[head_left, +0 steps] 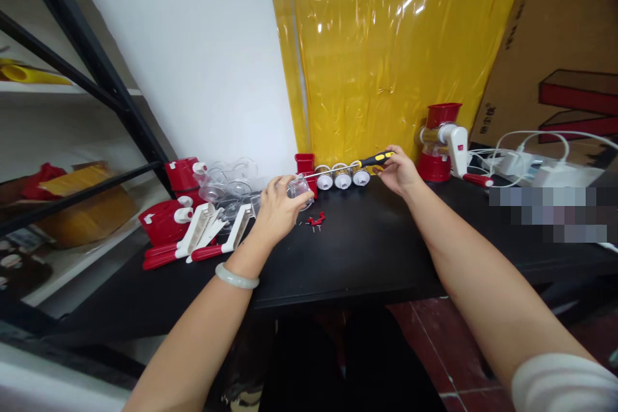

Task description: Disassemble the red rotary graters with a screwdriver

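Note:
My left hand (279, 209) is closed round a clear plastic cup-shaped part (300, 189) held just above the black table (367, 251). My right hand (396, 170) grips a screwdriver (374, 159) with a black and yellow handle, its shaft pointing left toward the clear part. Small red clips and screws (315, 221) lie on the table under my left hand. Behind them stand a small red block (305, 164) and three white round parts (342, 179) in a row.
Red bases, white and red crank handles (197, 235) and clear cups (226, 183) lie at the left. An assembled red and white grinder (441, 141) stands at the right, beside white chargers and cables (531, 164). Yellow plastic sheet (386, 45) and cardboard box (560, 51) behind. Black shelf frame left.

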